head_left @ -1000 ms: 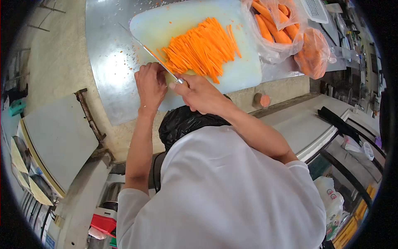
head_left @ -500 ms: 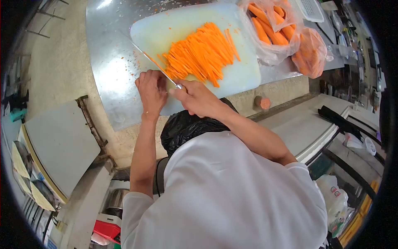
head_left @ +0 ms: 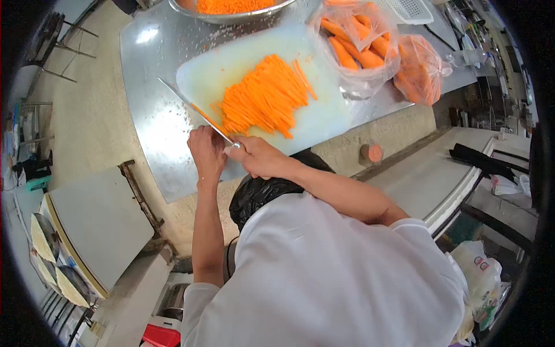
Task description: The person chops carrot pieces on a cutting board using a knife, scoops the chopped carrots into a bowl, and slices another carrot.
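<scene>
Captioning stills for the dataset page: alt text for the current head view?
A person holds a knife in the right-hand grip at the left edge of a cutting board, left-hand grip close beside it. Carrot strips lie heaped on the board, on a metal table. Bagged carrots sit at upper right; a metal bowl stands beyond.

Left of frame centre, your left hand (head_left: 207,151) bends its fingers (head_left: 198,137), left forearm (head_left: 208,222) near-vertical; your right hand (head_left: 260,157) curls beside it, right forearm (head_left: 338,188) slanting lower right.
</scene>
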Demonstrator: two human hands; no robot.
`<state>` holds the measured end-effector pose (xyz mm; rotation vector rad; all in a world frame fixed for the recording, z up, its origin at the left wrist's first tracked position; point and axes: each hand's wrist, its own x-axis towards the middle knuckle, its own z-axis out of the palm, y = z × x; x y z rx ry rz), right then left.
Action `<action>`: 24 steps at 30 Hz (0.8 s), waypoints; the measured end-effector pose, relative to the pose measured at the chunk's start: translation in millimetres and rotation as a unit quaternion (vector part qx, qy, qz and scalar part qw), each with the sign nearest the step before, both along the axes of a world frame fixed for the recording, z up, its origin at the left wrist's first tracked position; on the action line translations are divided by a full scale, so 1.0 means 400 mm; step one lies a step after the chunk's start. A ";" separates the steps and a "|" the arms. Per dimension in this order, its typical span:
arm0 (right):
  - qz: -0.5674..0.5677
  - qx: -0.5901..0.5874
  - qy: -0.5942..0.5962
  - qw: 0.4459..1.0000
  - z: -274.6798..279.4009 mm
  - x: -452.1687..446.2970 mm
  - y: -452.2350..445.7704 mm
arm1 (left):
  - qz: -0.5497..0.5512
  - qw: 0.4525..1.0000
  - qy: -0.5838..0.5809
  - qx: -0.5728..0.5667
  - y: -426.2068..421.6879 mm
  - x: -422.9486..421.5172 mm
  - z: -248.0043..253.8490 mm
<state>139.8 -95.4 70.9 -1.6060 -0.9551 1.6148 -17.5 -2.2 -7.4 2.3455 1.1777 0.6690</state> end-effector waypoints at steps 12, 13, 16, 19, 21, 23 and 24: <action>0.102 0.229 -0.306 0.919 0.026 0.285 -0.200 | 0.164 0.971 -0.166 -0.048 -0.051 0.076 0.186; 0.091 0.245 -0.328 0.908 -0.009 0.298 -0.203 | 0.090 0.987 -0.133 -0.021 -0.052 0.103 0.212; 0.092 0.243 -0.356 0.898 -0.081 0.315 -0.206 | -0.134 0.989 -0.012 0.059 -0.044 0.184 0.244; 0.103 0.259 -0.362 0.890 -0.133 0.312 -0.199 | -0.215 0.973 0.077 0.034 -0.008 0.255 0.186; 0.110 0.270 -0.356 0.888 -0.150 0.302 -0.194 | -0.216 0.970 0.108 0.020 0.033 0.292 0.163; 0.113 0.283 -0.343 0.888 -0.152 0.291 -0.195 | -0.223 0.965 0.135 0.013 0.057 0.332 0.160; 0.123 0.285 -0.340 0.888 -0.147 0.286 -0.194 | -0.228 0.962 0.147 0.016 0.067 0.350 0.165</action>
